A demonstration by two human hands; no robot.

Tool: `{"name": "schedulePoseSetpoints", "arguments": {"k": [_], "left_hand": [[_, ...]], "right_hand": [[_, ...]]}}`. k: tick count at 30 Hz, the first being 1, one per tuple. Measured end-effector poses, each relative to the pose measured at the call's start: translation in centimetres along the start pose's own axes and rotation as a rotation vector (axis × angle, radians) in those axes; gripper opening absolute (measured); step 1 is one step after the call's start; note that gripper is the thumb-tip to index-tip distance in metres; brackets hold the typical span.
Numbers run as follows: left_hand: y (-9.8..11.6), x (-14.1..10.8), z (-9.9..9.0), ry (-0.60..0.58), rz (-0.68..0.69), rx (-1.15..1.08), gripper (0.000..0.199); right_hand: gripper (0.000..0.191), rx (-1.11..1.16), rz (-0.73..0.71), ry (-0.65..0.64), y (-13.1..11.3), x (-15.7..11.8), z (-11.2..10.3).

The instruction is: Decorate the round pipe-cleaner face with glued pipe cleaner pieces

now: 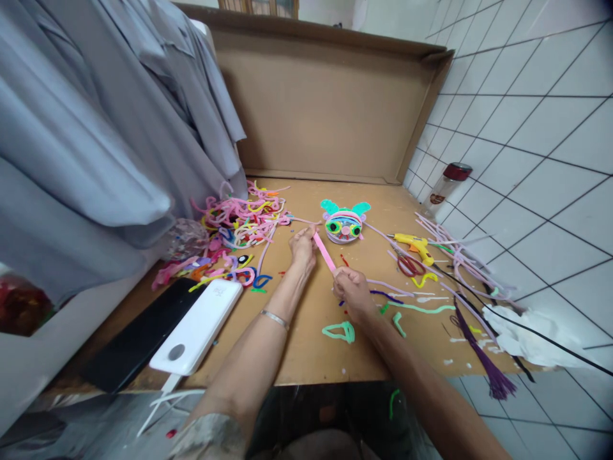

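Right hand [353, 291] and left hand [303, 248] hold a pink strip [325, 253] stretched between them, at the worker's 12 o'clock.
Near to far: green loop [340, 331] on the tabletop [306, 358], 6 o'clock from the strip; right hand at 5, fingers curled, pinching the near end; left at 11, pinching the far end (exact thumb placement, can't tell from where I'm standing). Strip looks straight; I'd judge a light, even pull best, with both pinches level so it neither twists nor creases. Beyond, at 1 o'clock, a green-eared figure [343, 225] sits near the left hand; best to give it elbow room.
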State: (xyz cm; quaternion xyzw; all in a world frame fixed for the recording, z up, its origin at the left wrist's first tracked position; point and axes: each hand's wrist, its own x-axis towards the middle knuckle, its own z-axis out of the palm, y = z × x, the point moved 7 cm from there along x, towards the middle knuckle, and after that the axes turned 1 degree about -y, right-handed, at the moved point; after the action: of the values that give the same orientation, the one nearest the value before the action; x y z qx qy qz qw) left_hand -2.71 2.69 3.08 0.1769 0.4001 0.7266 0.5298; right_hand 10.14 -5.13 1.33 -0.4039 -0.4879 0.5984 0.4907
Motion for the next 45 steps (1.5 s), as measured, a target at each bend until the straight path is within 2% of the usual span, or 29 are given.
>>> {"name": "schedulePoseSetpoints", "arguments": {"k": [7, 14, 18, 22, 24, 26, 30, 33, 36, 39, 45], "left_hand": [[0.2, -0.1, -0.2, 0.037, -0.028, -0.042, 0.027], [0.3, 0.1, 0.0, 0.015, -0.106, -0.096, 0.028], [0.7, 0.3, -0.2, 0.006, -0.028, -0.087, 0.027], [0.9, 0.4, -0.7, 0.051, 0.028, -0.107, 0.027], [0.7, 0.4, -0.3, -0.003, -0.001, -0.105, 0.027], [0.3, 0.2, 0.5, -0.114, -0.034, -0.102, 0.027], [-0.8, -0.9, 1.7, -0.3, -0.118, -0.096, 0.039], [-2.0, -2.0, 2.3, -0.422, -0.156, -0.015, 0.047], [-2.6, -3.3, 2.7, -0.518, -0.13, 0.106, 0.049], [-2.8, -4.2, 2.8, -0.546, -0.077, 0.198, 0.045], [-2.1, -4.2, 2.6, -0.529, -0.025, 0.195, 0.043]], "right_hand": [[0.03, -0.08, -0.012, -0.005, 0.3, 0.2, 0.0], [0.029, -0.081, -0.03, -0.014, 0.5, 0.3, 0.0], [0.029, -0.084, -0.041, -0.021, 0.1, 0.2, 0.2], [0.03, -0.081, -0.047, -0.041, -0.1, 0.2, 0.5], [0.032, -0.079, -0.059, -0.047, -0.2, 0.2, 0.4], [0.033, -0.091, -0.084, -0.043, -0.5, 0.2, 0.0], [0.032, -0.091, -0.129, -0.001, -1.3, 0.3, -1.3], [0.034, -0.051, -0.15, 0.015, -1.6, 0.6, -1.7], [0.037, -0.044, -0.163, 0.034, -1.7, 0.7, -1.9], [0.041, -0.024, -0.155, 0.048, -1.4, 0.8, -2.0], [0.053, 0.047, -0.089, 0.083, -1.1, 0.7, -2.6]]}}
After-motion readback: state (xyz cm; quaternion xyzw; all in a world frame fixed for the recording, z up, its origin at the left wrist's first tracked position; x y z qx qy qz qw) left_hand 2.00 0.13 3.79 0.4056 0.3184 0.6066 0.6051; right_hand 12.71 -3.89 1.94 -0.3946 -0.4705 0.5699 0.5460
